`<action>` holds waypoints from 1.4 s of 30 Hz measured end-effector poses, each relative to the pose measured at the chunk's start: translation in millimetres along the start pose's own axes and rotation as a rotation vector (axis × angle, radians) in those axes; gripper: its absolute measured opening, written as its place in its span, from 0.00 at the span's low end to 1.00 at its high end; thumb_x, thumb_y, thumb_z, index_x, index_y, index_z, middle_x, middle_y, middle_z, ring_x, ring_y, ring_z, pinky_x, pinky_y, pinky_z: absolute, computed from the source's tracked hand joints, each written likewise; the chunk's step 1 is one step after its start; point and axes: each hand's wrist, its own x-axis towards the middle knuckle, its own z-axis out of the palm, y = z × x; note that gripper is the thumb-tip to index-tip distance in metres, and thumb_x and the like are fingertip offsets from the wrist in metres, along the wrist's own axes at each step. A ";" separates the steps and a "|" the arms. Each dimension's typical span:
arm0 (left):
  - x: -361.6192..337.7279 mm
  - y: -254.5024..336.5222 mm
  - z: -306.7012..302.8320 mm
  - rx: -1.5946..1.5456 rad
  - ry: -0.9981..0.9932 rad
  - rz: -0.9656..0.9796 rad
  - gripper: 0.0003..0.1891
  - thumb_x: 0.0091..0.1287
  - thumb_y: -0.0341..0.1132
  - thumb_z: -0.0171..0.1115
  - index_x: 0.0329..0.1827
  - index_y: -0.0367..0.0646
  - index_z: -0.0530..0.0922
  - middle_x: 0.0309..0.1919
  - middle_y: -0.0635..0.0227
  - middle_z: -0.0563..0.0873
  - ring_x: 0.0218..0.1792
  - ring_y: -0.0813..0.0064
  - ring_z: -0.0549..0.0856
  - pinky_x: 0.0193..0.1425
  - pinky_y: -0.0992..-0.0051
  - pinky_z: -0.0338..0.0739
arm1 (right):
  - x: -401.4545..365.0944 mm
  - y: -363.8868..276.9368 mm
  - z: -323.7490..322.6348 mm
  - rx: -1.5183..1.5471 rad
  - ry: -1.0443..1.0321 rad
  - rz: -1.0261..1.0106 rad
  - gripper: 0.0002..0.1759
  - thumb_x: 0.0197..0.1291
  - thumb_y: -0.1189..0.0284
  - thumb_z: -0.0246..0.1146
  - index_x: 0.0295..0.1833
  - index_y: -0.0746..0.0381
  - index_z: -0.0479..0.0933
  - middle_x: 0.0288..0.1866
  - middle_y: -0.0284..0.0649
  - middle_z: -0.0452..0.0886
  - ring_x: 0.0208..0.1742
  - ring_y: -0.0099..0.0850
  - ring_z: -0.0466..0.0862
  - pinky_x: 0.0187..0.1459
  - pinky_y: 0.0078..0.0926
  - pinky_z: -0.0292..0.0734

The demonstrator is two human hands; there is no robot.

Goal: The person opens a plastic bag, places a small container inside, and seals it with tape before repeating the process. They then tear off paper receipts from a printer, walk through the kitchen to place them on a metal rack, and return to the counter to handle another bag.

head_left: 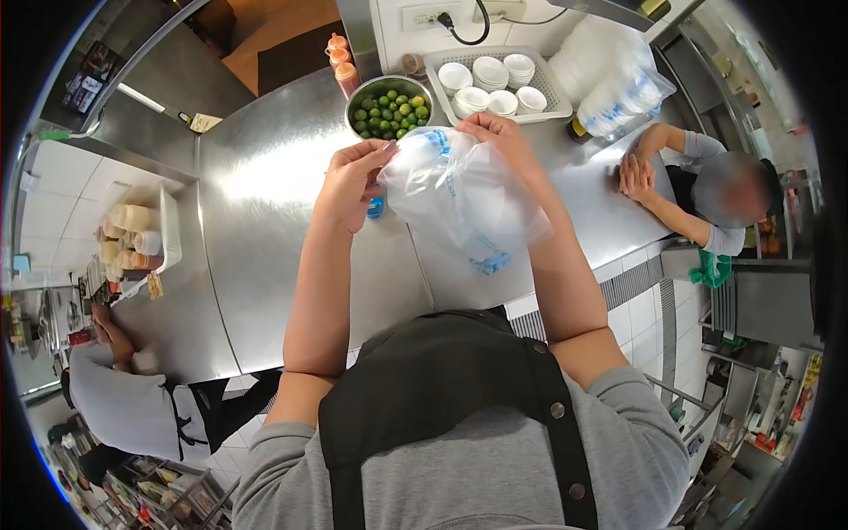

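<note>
Between my two hands hangs a clear plastic bag (pixel 517 208) with blue print, above the steel counter. My left hand (pixel 355 177) pinches its upper left edge. At the top right, my right hand (pixel 496 132) has its fingers closed on the rim. Something white shows through the plastic, but I cannot make out what it is. Just beyond the bag stands a metal bowl (pixel 349 97) full of small green limes (pixel 389 110). A small blue item (pixel 376 208) lies on the counter below my left hand, partly hidden.
A white basket (pixel 561 102) of stacked white bowls (pixel 488 72) stands at the back, beside bagged clear plastic ware (pixel 609 75). Orange-capped squeeze bottles (pixel 343 69) are left of the limes. One person (pixel 698 185) leans on the counter's right end; another person (pixel 132 397) is at left.
</note>
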 end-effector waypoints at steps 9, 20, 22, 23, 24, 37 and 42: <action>35.1 -112.0 -0.5 0.254 0.201 0.124 0.11 0.67 0.29 0.61 0.46 0.30 0.84 0.29 0.65 0.87 0.28 0.75 0.84 0.37 0.74 0.77 | -11.2 112.8 28.2 -0.083 0.233 0.163 0.13 0.63 0.74 0.63 0.50 0.69 0.81 0.42 0.43 0.85 0.39 0.31 0.84 0.42 0.28 0.79; 0.7 -74.8 13.0 0.165 0.174 0.625 0.30 0.79 0.57 0.51 0.53 0.33 0.81 0.43 0.58 0.86 0.49 0.70 0.84 0.56 0.71 0.75 | -48.4 91.5 45.4 0.125 0.297 -0.450 0.34 0.63 0.67 0.72 0.70 0.67 0.66 0.66 0.46 0.77 0.65 0.38 0.79 0.63 0.36 0.74; -2.7 -61.2 44.1 -0.158 0.047 0.830 0.35 0.79 0.63 0.47 0.58 0.33 0.78 0.48 0.59 0.85 0.54 0.71 0.81 0.61 0.72 0.72 | -51.6 76.3 65.0 -0.009 0.299 -0.465 0.44 0.56 0.64 0.78 0.72 0.66 0.64 0.67 0.46 0.77 0.67 0.39 0.78 0.65 0.38 0.73; 3.6 -72.3 45.8 -0.132 0.086 0.841 0.37 0.78 0.64 0.47 0.63 0.31 0.74 0.50 0.60 0.84 0.53 0.71 0.81 0.61 0.72 0.73 | -52.4 70.3 72.1 -0.052 0.287 -0.418 0.48 0.51 0.63 0.81 0.72 0.66 0.63 0.67 0.47 0.77 0.67 0.39 0.78 0.66 0.38 0.73; 6.6 -78.0 48.3 -0.093 0.117 0.828 0.38 0.77 0.64 0.48 0.62 0.31 0.74 0.49 0.60 0.84 0.53 0.71 0.81 0.61 0.72 0.73 | -52.0 67.5 74.7 -0.095 0.275 -0.370 0.53 0.46 0.62 0.85 0.72 0.66 0.63 0.67 0.47 0.77 0.68 0.39 0.78 0.66 0.39 0.73; 37.1 -152.8 31.0 -0.080 0.136 0.683 0.48 0.68 0.76 0.51 0.61 0.29 0.71 0.47 0.62 0.83 0.50 0.72 0.83 0.55 0.71 0.78 | -34.7 142.3 68.6 -0.143 0.258 -0.321 0.55 0.39 0.55 0.87 0.68 0.67 0.66 0.63 0.49 0.77 0.61 0.42 0.80 0.60 0.41 0.77; 50.2 -176.6 18.2 0.028 0.035 0.679 0.51 0.63 0.76 0.59 0.64 0.31 0.66 0.49 0.61 0.83 0.49 0.71 0.83 0.55 0.72 0.78 | -36.7 160.4 73.1 -0.152 0.240 -0.285 0.55 0.45 0.51 0.82 0.71 0.68 0.62 0.67 0.54 0.71 0.64 0.46 0.76 0.65 0.45 0.71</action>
